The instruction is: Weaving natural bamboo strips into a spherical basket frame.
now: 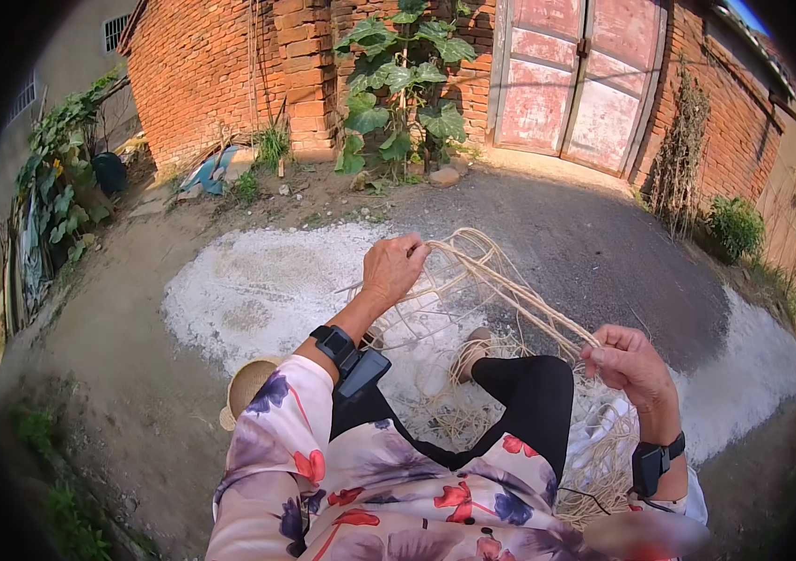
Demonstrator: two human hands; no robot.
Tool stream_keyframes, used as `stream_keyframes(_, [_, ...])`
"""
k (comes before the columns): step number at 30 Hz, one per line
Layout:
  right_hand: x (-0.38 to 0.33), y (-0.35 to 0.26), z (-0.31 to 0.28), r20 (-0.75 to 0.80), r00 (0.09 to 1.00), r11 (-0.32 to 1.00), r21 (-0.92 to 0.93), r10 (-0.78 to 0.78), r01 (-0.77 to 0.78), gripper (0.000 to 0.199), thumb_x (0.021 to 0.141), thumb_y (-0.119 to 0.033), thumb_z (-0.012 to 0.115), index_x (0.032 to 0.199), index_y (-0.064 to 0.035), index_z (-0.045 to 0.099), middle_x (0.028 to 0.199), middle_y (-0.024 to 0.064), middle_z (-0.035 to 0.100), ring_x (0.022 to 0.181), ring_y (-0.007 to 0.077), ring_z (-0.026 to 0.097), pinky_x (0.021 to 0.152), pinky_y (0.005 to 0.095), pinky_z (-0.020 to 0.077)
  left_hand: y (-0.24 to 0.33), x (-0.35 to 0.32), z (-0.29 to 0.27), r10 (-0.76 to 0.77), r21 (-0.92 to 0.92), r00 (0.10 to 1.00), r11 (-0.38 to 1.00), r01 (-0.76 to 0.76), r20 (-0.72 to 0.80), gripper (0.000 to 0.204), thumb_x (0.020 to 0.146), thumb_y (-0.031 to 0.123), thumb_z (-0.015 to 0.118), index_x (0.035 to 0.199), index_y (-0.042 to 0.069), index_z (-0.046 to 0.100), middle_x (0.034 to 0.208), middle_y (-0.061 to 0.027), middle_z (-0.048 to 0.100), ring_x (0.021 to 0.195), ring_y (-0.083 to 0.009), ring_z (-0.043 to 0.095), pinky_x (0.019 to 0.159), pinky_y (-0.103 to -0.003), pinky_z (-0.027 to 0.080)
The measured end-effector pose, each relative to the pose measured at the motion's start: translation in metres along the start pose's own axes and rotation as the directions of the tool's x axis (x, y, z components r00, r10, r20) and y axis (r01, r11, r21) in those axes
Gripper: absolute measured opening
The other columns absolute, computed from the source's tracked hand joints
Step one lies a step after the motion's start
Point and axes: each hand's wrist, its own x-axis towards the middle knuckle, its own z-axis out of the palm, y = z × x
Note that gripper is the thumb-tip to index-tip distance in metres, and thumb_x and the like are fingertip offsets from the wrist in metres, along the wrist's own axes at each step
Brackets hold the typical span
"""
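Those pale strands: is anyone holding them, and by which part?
Yes: the left hand holds the pale strands at the far end of the stretch between the hands, the right hand at its near end.

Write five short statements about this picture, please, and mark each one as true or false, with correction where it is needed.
1. The left hand and the right hand both hold the pale strands. True.
2. The round tan container is at the person's right side. False: the round tan container is at the left.
3. The faded double door is closed. True.
4. The person's trousers are white. False: the trousers are black.
5. The person's wrists are bare. False: each wrist wears a black device.
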Motion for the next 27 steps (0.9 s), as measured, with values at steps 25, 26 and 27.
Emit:
stream_keyframes(25, [-0.059,0.237,-0.185,-0.461,0.886,0.286,-0.858,-0.061,-0.427,0.034,0.061,-0.022,0.078,0.090,-0.0066,0.068,0.080,0.0145,0.068,0.077,0.0307,0.066,0.071,0.0386,0.0524,-0.059,-0.014,-0.059,-0.449,-0.115,0.890,0.883,0.455,0.078,0.021,0.080,0.023,0.061,0.076,0.005,0.071,0.064,-0.0050,0.068,0.053,-0.0133,0.064,0.057,-0.029,0.051])
stream_keyframes(26, [-0.027,0.213,-0.144,-0.392,0.893,0.373,-0.880,-0.221,-0.294,0.027,0.065,-0.017,0.075,0.088,-0.0046,0.067,0.078,0.0151,0.067,0.073,0.0310,0.066,0.068,0.0396,0.0515,-0.053,-0.016,-0.055,-0.434,-0.102,0.895,0.890,0.444,0.106,0.021,0.080,0.024,0.061,0.075,0.006,0.071,0.063,-0.0047,0.068,0.054,-0.0135,0.065,0.057,-0.029,0.051])
stream_keyframes(27, [0.001,0.189,-0.103,-0.295,0.890,0.445,-0.888,-0.348,-0.120,0.022,0.068,-0.013,0.071,0.088,-0.0032,0.066,0.078,0.0150,0.066,0.070,0.0311,0.065,0.065,0.0399,0.0501,-0.047,-0.019,-0.051,-0.417,-0.089,0.898,0.898,0.431,0.138,0.022,0.080,0.024,0.061,0.075,0.006,0.071,0.063,-0.0044,0.068,0.055,-0.0137,0.065,0.057,-0.029,0.051])
